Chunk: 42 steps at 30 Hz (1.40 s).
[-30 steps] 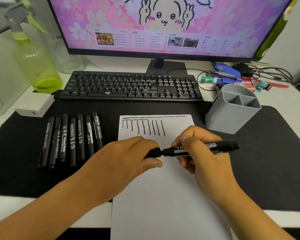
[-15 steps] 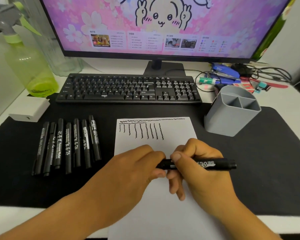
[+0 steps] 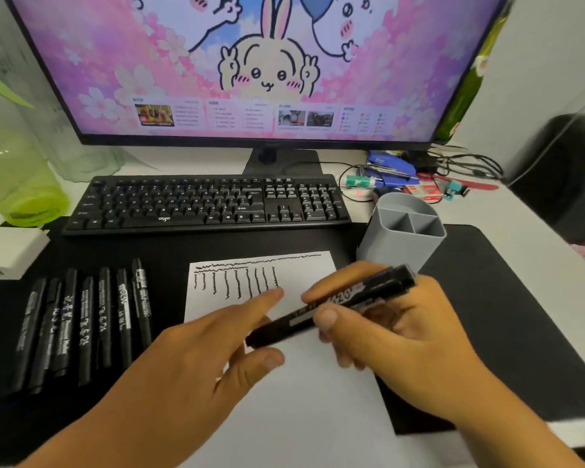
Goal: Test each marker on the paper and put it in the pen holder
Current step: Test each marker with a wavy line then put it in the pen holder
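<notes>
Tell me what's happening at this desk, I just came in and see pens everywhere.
A person is testing black markers on a sheet of paper that already carries wavy test lines. The right hand grips one capped black marker above the sheet; the left hand is open beside its near end. Seven more markers lie in a row on the black desk mat. The grey pen holder looks empty.

A white sheet of paper [image 3: 294,383] lies on the black desk mat [image 3: 507,332], near the middle. A row of black markers [image 3: 81,322] lies to its left, the grey plastic pen holder [image 3: 402,238] stands at its far right, and the black keyboard [image 3: 210,204] sits beyond, before the monitor [image 3: 250,65].
</notes>
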Each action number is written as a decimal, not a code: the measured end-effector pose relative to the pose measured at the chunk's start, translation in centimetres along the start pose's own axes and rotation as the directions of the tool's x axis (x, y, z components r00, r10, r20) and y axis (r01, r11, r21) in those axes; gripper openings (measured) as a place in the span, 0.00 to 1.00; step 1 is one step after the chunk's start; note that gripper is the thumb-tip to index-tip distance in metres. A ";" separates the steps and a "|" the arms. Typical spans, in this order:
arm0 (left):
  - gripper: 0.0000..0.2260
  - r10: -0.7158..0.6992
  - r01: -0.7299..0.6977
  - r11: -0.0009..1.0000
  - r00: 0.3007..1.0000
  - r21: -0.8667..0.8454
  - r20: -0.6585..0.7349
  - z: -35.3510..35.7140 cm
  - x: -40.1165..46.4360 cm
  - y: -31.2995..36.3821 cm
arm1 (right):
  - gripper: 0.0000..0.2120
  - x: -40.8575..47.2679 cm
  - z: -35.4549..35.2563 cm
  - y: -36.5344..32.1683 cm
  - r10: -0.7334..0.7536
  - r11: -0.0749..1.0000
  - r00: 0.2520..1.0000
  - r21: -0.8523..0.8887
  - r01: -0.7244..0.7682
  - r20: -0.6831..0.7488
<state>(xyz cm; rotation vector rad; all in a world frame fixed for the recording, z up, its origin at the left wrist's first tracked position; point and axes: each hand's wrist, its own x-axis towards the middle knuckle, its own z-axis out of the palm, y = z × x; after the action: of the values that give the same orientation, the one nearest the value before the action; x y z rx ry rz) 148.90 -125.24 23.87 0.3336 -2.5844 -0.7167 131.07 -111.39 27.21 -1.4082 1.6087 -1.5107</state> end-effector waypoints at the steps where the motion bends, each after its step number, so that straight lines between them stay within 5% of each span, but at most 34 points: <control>1: 0.24 -0.006 0.006 1.000 1.000 0.025 -0.012 -0.3 -0.2 -0.2 | 0.09 0.2 -1.0 -0.6 -0.065 0.989 0.995 -0.134 0.055 -0.070; 5: 0.22 -0.097 0.106 0.969 0.994 0.225 -0.051 -2.3 -1.6 -3.5 | 0.10 1.7 -6.1 -2.5 -0.289 0.862 0.835 -0.507 0.015 -0.467; 9: 0.44 -0.574 0.567 0.799 0.818 0.201 -0.025 -2.6 -4.4 -10.0 | 0.15 3.7 -8.8 -1.8 -0.242 0.745 0.828 -0.644 -0.176 -0.505; 10: 0.38 -0.601 0.583 0.776 0.799 0.240 0.003 -2.4 -5.2 -11.5 | 0.17 4.1 -8.9 -1.5 -0.229 0.722 0.833 -0.662 -0.202 -0.504; 12: 0.24 -0.579 0.528 0.715 0.814 0.457 -0.034 -2.5 -6.1 -13.6 | 0.18 4.7 -9.0 -1.0 -0.209 0.690 0.839 -0.683 -0.238 -0.503; 14: 0.24 -0.587 0.493 0.660 0.810 0.567 -0.022 -2.9 -6.4 -14.0 | 0.18 5.3 -8.9 -0.6 -0.163 0.667 0.851 -0.691 -0.278 -0.500; 17: 0.23 -0.609 0.520 0.623 0.791 0.585 -0.054 -2.6 -6.0 -13.8 | 0.17 6.2 -8.7 0.1 -0.081 0.634 0.880 -0.705 -0.316 -0.467; 24: 0.15 -0.444 0.456 0.685 0.880 0.569 -0.170 -2.3 -3.6 -9.6 | 0.11 7.4 -9.0 1.8 0.162 0.555 0.901 -0.718 -0.420 -0.402; 34: 0.24 -0.515 0.446 0.502 0.842 0.741 -0.159 -1.1 -1.0 -7.7 | 0.17 6.8 -9.1 1.8 0.318 0.497 0.885 -0.735 -0.461 -0.339; 39: 0.19 -0.548 0.506 0.522 0.816 0.686 -0.185 -0.7 -0.4 -8.4 | 0.21 6.2 -9.0 1.2 0.218 0.443 0.897 -0.780 -0.442 -0.385; 42: 0.16 -0.510 0.534 0.596 0.829 0.600 -0.231 -1.1 -0.5 -8.0 | 0.18 4.3 -8.1 0.3 -0.082 0.503 0.864 -0.769 -0.394 -0.496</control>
<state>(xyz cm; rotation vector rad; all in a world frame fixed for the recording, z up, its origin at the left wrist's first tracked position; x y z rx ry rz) 150.78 -132.18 20.26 1.3621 -2.6192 0.0785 122.42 -112.21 30.09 -1.2636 3.0160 -0.9456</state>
